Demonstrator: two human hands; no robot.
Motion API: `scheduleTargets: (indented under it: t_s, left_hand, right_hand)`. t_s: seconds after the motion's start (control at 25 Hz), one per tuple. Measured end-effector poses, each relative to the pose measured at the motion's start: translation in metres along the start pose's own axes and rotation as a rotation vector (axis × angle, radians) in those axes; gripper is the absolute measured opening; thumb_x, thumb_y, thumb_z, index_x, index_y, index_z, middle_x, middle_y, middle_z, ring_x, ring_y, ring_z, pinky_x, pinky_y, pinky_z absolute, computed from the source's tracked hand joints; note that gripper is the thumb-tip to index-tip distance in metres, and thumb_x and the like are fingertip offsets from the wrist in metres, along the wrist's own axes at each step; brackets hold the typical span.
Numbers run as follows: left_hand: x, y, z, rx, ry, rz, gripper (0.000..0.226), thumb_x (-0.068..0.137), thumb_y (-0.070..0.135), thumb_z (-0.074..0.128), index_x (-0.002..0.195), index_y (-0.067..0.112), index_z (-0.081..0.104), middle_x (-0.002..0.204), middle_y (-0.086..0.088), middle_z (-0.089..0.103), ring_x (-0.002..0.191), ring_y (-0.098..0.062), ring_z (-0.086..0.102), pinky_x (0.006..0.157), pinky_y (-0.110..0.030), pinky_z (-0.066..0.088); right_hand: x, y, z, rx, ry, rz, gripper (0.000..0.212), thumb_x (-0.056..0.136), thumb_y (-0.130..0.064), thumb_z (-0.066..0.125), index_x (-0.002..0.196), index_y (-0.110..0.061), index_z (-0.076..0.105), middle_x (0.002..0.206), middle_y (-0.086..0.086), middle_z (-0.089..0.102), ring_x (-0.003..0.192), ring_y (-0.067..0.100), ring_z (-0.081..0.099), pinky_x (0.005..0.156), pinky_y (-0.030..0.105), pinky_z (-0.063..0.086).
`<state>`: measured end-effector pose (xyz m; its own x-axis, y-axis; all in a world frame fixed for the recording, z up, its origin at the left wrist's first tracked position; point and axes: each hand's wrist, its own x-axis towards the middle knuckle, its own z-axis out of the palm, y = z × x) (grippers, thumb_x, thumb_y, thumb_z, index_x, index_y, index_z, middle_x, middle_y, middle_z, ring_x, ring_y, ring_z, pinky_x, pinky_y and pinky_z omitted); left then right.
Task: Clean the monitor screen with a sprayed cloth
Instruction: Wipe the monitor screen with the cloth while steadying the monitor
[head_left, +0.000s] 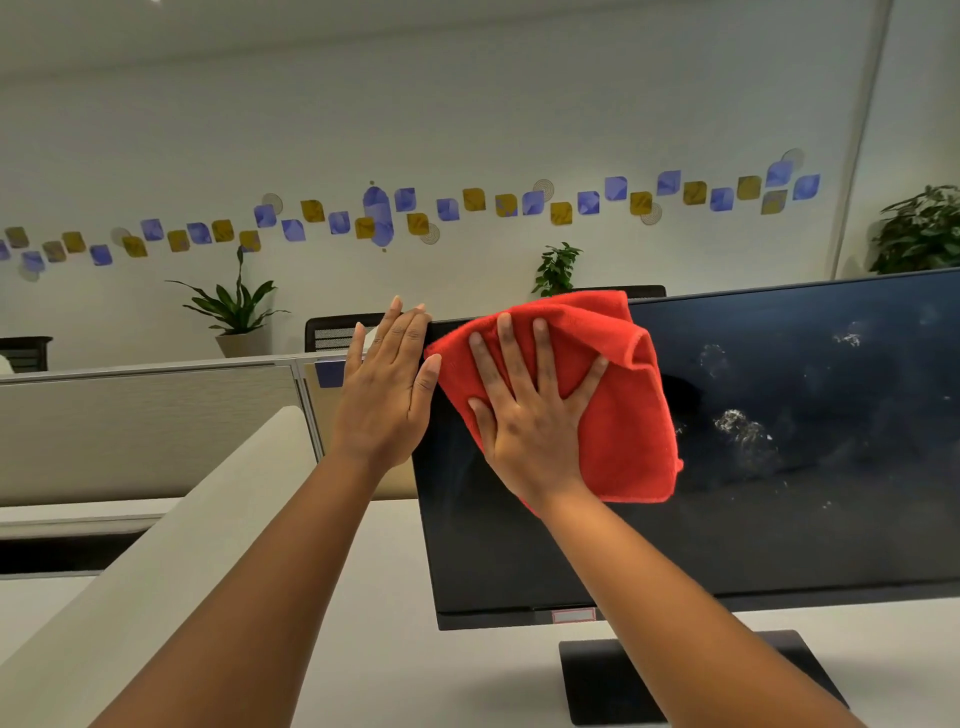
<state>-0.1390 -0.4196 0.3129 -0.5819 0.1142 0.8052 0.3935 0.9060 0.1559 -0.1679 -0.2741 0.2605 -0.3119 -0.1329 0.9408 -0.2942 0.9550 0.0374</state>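
Observation:
A wide black monitor (753, 519) stands on a white desk, its dark screen switched off. White spray droplets and smears speckle the screen's right part. A red microfibre cloth (623, 415) lies flat against the upper left of the screen. My right hand (524, 415) presses on the cloth with fingers spread and straight. My left hand (387, 384) rests with straight fingers against the monitor's upper left edge, thumb on the front bezel.
The monitor's flat black base (623, 680) sits on the white desk (415, 649). Grey partition panels (145, 426) run behind at left. Potted plants (236, 317) stand by the far wall, and a black chair back (332, 330) shows behind the monitor.

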Motion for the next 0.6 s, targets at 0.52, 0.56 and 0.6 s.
scheduleTargets:
  t_s: [0.52, 0.56, 0.6]
  left_hand:
    - [-0.001, 0.002, -0.002, 0.065, 0.025, -0.015, 0.053, 0.091, 0.034, 0.021, 0.138, 0.012, 0.032, 0.148, -0.007, 0.034, 0.141, -0.013, 0.014, 0.113, -0.034, -0.005]
    - [-0.001, 0.002, -0.002, 0.081, 0.023, -0.013, 0.053, 0.091, 0.034, 0.02, 0.138, 0.012, 0.032, 0.148, -0.007, 0.034, 0.141, -0.013, 0.013, 0.113, -0.035, -0.005]
    - [-0.001, 0.003, -0.001, 0.096, 0.026, -0.011, 0.054, 0.091, 0.035, 0.02, 0.139, 0.012, 0.031, 0.148, -0.007, 0.033, 0.141, -0.014, 0.012, 0.114, -0.036, -0.005]
  right_hand:
    - [-0.074, -0.016, 0.016, 0.023, -0.144, -0.298, 0.07, 0.085, -0.059, 0.037, 0.145, -0.028, 0.018, 0.153, -0.004, 0.015, 0.144, 0.021, 0.0, 0.108, 0.057, 0.011]
    - [-0.085, -0.016, 0.017, 0.028, -0.168, -0.309, 0.07, 0.085, -0.059, 0.037, 0.145, -0.029, 0.018, 0.152, -0.005, 0.016, 0.144, 0.021, 0.004, 0.105, 0.055, 0.021]
    - [-0.096, -0.016, 0.017, 0.038, -0.2, -0.306, 0.069, 0.085, -0.059, 0.037, 0.145, -0.029, 0.018, 0.152, -0.005, 0.017, 0.144, 0.021, 0.008, 0.102, 0.053, 0.028]
